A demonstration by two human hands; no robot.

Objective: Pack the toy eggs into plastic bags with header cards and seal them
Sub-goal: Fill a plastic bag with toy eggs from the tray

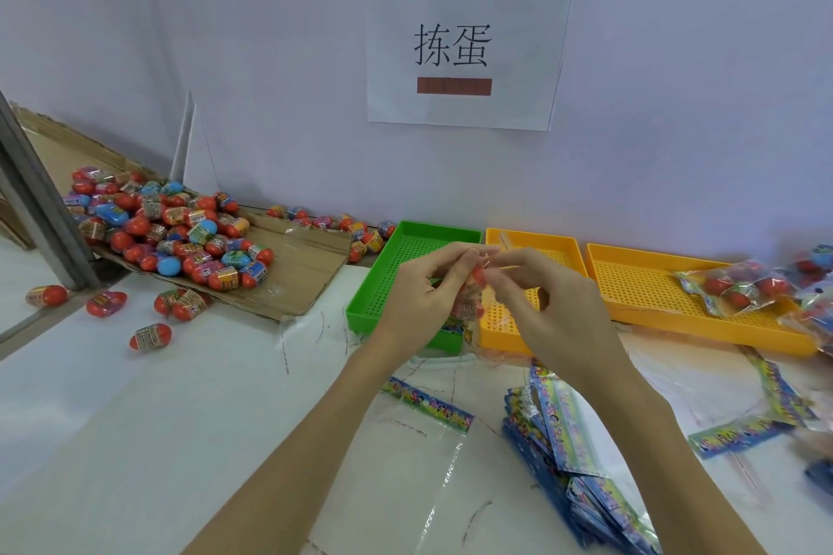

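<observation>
A heap of toy eggs [171, 230] is spread on a cardboard flap [297, 270] at the far left, with a few strays scattered on the white worktop [180, 410] beside it. At centre, above the green tray [405, 257], a clear bag [471, 306] with eggs inside is held up: it is grasped by the curled fingers of the left hand [419, 297], and its top is pinched in the grip of the right hand [554, 306]. Empty bags with header cards [568, 455] are stacked below. Further right, a packed bag [739, 284] is seen lying in an orange tray [667, 284].
</observation>
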